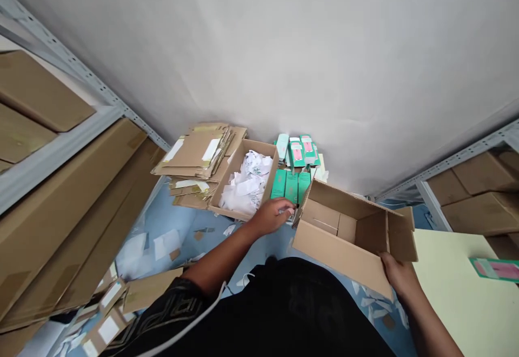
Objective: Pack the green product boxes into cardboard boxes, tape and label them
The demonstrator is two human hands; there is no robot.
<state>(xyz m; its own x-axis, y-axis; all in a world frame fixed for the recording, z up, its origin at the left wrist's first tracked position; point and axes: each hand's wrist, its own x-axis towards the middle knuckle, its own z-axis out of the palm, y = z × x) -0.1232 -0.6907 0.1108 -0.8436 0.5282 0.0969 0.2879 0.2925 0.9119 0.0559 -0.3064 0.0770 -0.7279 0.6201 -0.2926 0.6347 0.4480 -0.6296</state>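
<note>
An open cardboard box point(340, 254) is held up in front of me, tilted, with a flap standing out at its right end. My right hand point(399, 276) grips its near wall close to the right corner, the thumb over the rim. Just off the box's left end is my left hand point(275, 215), its fingers curled together; whatever they hold, if anything, I cannot make out. Beyond that hand stand several green boxes point(291, 185). To its left, a second cardboard box point(217, 200) contains crumpled white paper and plastic point(249, 181).
Flattened cardboard point(190, 151) is stacked at the left by the wall. More green boxes with pink labels point(302, 151) lie behind. Shelves with cartons point(60, 232) flank both sides. A pale yellow board point(458, 292) bears one green-and-pink pack point(497, 269). Scraps litter the blue floor point(182, 224).
</note>
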